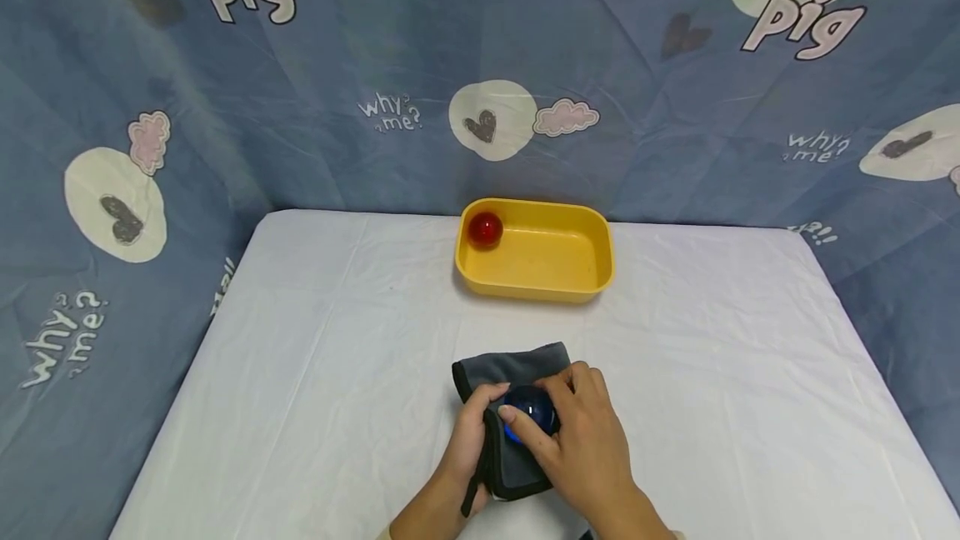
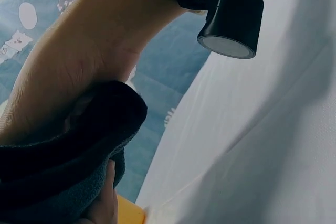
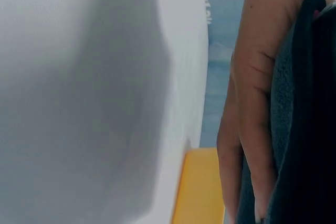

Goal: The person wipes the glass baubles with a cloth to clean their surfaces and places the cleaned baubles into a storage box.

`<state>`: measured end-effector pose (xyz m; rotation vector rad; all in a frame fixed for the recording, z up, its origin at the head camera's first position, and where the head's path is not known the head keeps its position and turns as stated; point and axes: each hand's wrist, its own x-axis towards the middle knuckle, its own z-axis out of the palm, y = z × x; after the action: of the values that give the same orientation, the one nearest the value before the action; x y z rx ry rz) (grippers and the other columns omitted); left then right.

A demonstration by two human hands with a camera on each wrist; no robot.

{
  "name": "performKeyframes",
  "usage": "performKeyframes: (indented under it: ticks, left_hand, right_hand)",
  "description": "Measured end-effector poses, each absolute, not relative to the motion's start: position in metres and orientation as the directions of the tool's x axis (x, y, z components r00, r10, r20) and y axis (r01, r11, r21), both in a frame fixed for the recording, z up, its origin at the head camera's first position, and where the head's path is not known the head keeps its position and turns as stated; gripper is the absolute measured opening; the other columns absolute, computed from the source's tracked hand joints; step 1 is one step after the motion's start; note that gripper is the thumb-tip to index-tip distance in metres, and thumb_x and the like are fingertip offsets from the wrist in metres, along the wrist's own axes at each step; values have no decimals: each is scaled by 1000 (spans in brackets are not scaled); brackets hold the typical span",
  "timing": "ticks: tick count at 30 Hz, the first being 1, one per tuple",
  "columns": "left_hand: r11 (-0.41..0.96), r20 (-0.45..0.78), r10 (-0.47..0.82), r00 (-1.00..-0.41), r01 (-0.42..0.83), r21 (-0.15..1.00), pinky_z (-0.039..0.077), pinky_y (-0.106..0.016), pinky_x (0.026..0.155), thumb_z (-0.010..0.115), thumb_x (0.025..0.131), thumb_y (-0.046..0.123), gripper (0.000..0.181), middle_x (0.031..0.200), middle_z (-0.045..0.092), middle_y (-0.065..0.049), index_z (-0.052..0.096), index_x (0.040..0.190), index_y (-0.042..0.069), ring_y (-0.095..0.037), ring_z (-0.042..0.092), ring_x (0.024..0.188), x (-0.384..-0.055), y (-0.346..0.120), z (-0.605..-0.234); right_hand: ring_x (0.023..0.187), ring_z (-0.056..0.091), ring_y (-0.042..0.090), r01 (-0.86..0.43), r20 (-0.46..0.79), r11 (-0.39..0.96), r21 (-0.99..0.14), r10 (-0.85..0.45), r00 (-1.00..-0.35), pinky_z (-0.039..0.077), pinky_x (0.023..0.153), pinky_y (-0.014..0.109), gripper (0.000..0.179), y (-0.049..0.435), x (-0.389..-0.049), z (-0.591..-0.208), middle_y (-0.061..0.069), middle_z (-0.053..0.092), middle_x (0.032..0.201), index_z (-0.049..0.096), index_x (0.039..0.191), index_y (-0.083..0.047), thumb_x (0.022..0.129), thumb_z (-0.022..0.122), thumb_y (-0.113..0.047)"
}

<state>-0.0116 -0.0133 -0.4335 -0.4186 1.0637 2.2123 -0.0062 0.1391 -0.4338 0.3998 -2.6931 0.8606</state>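
Note:
A shiny dark blue ball [image 1: 531,408] sits against a grey cloth [image 1: 510,367] with black edging, above the white table near its front. My left hand [image 1: 467,444] grips the cloth from the left, its thumb on top by the ball. My right hand [image 1: 588,440] holds the ball from the right, thumb and forefinger curled about it. In the left wrist view the folded cloth [image 2: 63,166] covers most of the left hand. The right wrist view shows the right hand's fingers [image 3: 257,129] along the cloth; the ball is hidden there.
Beyond the hands, a yellow tray [image 1: 540,286] stands at the table's back edge. A glossy red ball [image 1: 485,229] lies in its left end. White cloth [image 1: 337,373] covers the table, and a blue printed curtain [image 1: 420,40] surrounds the back and sides.

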Motion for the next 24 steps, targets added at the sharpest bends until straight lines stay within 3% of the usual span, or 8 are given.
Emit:
performKeyframes:
  ticks: [5, 10, 16, 19, 24]
  left_hand:
    - [-467, -535, 381, -755, -656, 593, 56, -32, 91, 41, 102, 47, 62, 127, 62, -9, 40, 149, 6, -16, 65, 107, -13, -15, -430]
    - [-475, -539, 374, -754, -655, 588, 55, -32, 93, 40, 103, 48, 63, 131, 60, -8, 39, 152, 9, -16, 63, 109, -14, -17, -430]
    - [-484, -531, 388, -753, -657, 578, 55, -34, 94, 41, 102, 48, 59, 132, 59, -8, 43, 149, 11, -17, 63, 110, -15, -16, -429]
    - [-489, -528, 384, -758, -652, 580, 55, -35, 95, 40, 103, 47, 62, 135, 59, -10, 40, 151, 8, -18, 63, 112, -15, -16, -429]
    - [-480, -552, 356, -754, -654, 585, 55, -36, 96, 41, 102, 47, 65, 134, 59, -11, 36, 152, 6, -19, 64, 112, -13, -17, -429]
  right_hand:
    - [100, 51, 14, -371, 339, 766, -525, -212, -917, 52, 84, 36, 60, 144, -6, -430, -1, 55, 107, 73, 122, -5, 89, 79, -55]
    - [110, 58, 22, -483, 419, 729, -485, -291, -860, 55, 88, 44, 65, 148, -3, -429, 8, 59, 126, 63, 141, -11, 95, 72, -55]
    - [109, 60, 29, -527, 451, 712, -464, -322, -833, 54, 92, 48, 63, 147, -1, -433, 15, 58, 126, 61, 139, -7, 102, 55, -58]
    - [109, 60, 24, -511, 453, 694, -507, -290, -843, 54, 92, 43, 61, 145, -2, -435, 11, 58, 124, 63, 134, -5, 99, 64, -55]
    - [94, 57, 12, -500, 488, 678, -539, -233, -841, 55, 79, 32, 54, 143, -5, -438, 3, 60, 109, 66, 126, -6, 92, 80, -46]
